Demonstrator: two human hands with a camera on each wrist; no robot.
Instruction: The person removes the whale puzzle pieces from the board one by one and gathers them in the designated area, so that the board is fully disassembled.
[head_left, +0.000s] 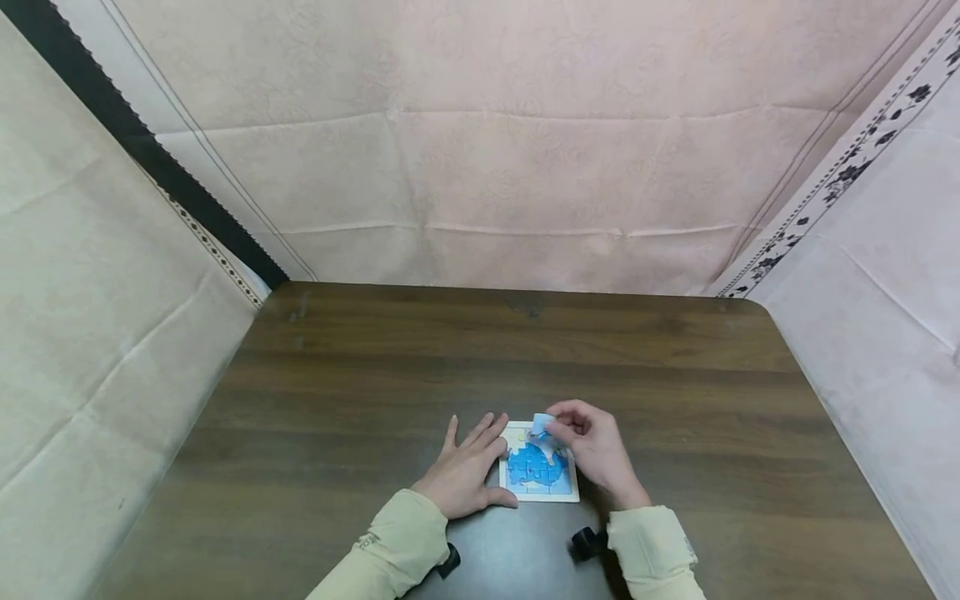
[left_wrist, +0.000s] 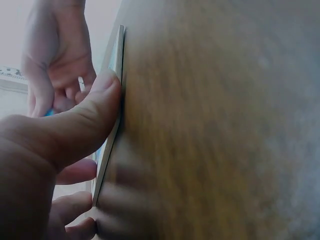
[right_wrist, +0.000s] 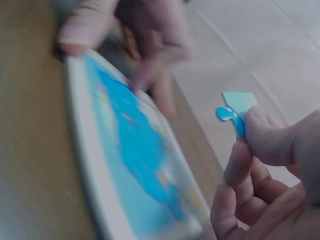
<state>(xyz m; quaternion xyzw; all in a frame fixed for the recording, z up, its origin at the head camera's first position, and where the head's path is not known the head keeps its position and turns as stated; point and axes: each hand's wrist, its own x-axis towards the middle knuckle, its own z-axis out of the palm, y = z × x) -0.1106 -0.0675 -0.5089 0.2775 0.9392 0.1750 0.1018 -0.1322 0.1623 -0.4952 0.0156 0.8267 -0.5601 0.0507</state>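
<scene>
A small jigsaw puzzle (head_left: 536,479) with a blue picture and a pale frame lies on the table near its front. My left hand (head_left: 468,475) rests at the puzzle's left side, fingers spread, with the thumb at the near left corner. Between thumb and fingers my right hand (head_left: 596,446) pinches a light blue puzzle piece (right_wrist: 239,107), raised above the upper part of the board. In the right wrist view the piece shows a rounded blue knob on one side. The left wrist view shows the board's thin edge (left_wrist: 119,65) beside the left thumb.
The brown wooden table (head_left: 337,400) stretches away on all sides of the board. Pale cloth (head_left: 487,167) hangs behind it and at both sides. Black wrist straps with small dark blocks (head_left: 587,543) sit at the cuffs of both sleeves.
</scene>
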